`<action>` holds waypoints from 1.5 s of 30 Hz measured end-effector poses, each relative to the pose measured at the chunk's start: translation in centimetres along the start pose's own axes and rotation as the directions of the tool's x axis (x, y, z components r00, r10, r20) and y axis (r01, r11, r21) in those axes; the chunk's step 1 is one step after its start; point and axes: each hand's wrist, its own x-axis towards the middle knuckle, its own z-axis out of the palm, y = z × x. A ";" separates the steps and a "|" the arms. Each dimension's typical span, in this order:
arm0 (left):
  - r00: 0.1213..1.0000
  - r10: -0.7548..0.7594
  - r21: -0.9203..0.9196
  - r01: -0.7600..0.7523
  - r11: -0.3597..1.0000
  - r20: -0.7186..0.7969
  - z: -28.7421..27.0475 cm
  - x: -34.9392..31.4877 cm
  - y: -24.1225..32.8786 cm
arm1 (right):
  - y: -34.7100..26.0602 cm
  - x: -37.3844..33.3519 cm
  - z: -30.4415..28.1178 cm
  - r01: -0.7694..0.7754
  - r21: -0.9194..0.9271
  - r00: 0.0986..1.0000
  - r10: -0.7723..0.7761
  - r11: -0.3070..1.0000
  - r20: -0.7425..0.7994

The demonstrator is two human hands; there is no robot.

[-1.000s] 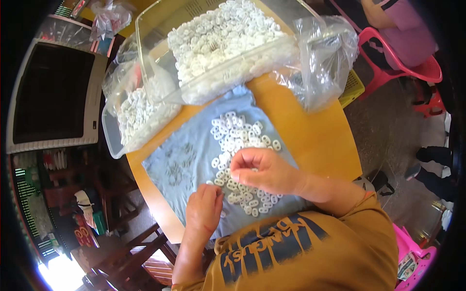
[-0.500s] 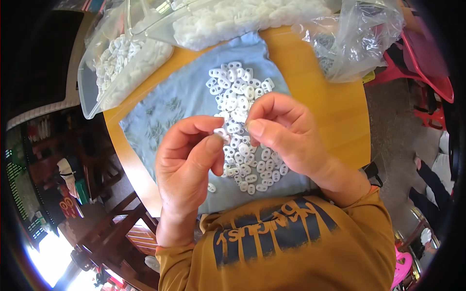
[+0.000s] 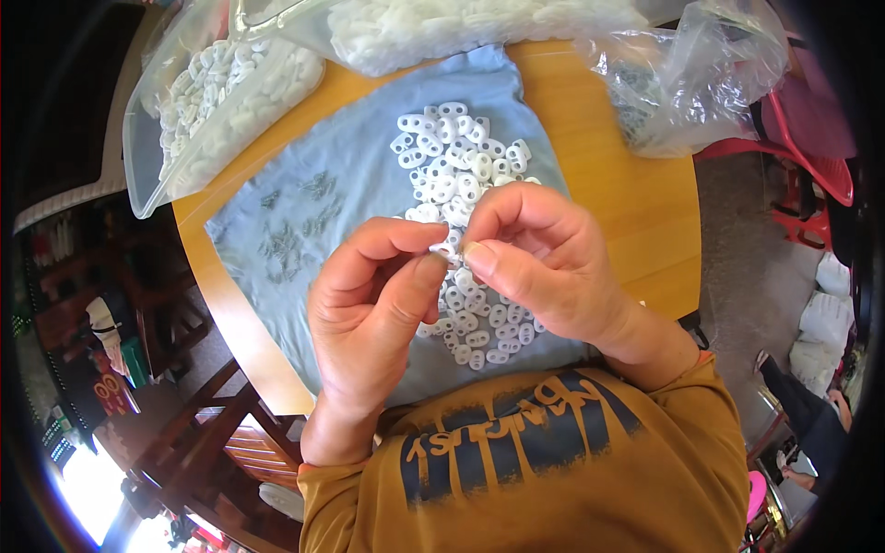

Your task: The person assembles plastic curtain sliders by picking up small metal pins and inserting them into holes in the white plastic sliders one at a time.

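Note:
My left hand and my right hand meet above a light blue cloth on a round wooden table. Between the fingertips of both hands sits one small white plastic piece. A pile of white oval plastic pieces lies on the cloth under and beyond my hands. To the left of it, on the same cloth, small grey metal parts are scattered.
A clear bag of white pieces lies at the table's far left. A clear tub of white pieces stands at the far edge. A crumpled clear bag is at the right. Red plastic chairs stand right; a wooden chair lower left.
My hands have risen from the pile and come together, both pinching one white piece. The view has moved closer to the table.

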 end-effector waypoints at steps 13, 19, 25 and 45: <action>1.000 0.024 0.033 -0.024 0.999 0.013 -0.2 0.3 -0.3 | 0.5 0.3 -0.6 0.067 -0.119 0.997 -0.070 0.991 -0.019; 1.000 0.008 0.036 -0.009 0.999 0.006 -0.4 0.4 -0.4 | 0.7 0.5 -0.5 0.097 -0.226 0.994 -0.106 0.969 -0.027; 1.000 -0.002 0.038 0.001 0.999 0.011 -0.7 0.5 -0.5 | 0.9 1.0 -0.8 0.298 -0.420 0.951 -0.302 0.857 0.060; 1.000 0.002 -0.001 -0.002 1.000 0.031 -1.2 0.6 -1.0 | 1.1 1.3 -0.7 0.371 -0.505 0.924 -0.365 0.779 0.117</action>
